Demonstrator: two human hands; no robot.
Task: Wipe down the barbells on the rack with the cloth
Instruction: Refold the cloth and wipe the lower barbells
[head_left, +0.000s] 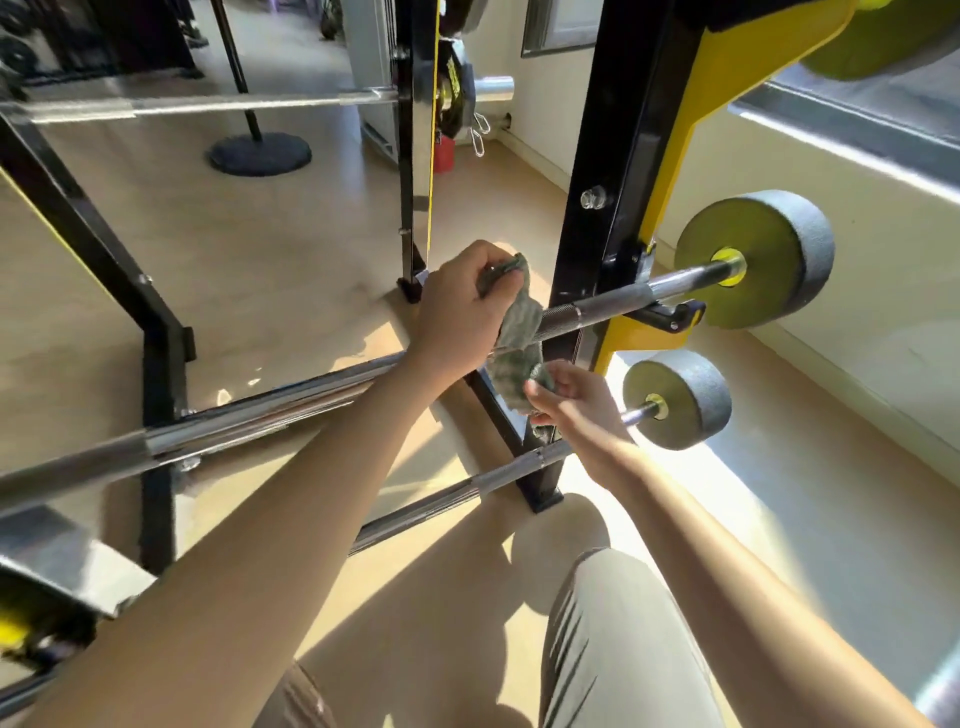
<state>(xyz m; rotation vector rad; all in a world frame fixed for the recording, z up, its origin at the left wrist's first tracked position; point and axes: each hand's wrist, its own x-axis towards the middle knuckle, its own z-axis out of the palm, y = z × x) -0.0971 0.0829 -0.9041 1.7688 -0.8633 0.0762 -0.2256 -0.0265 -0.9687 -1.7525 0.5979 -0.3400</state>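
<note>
The cloth (515, 323) hung over the barbell (602, 305); the left hand (460, 312) gripped its upper end above the barbell, the right hand (579, 413) pinched its lower end below it.

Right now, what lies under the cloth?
The cloth is draped over the middle barbell, gripped above by the left hand and below by the right hand. The stretch of bar beneath it is covered.
</note>
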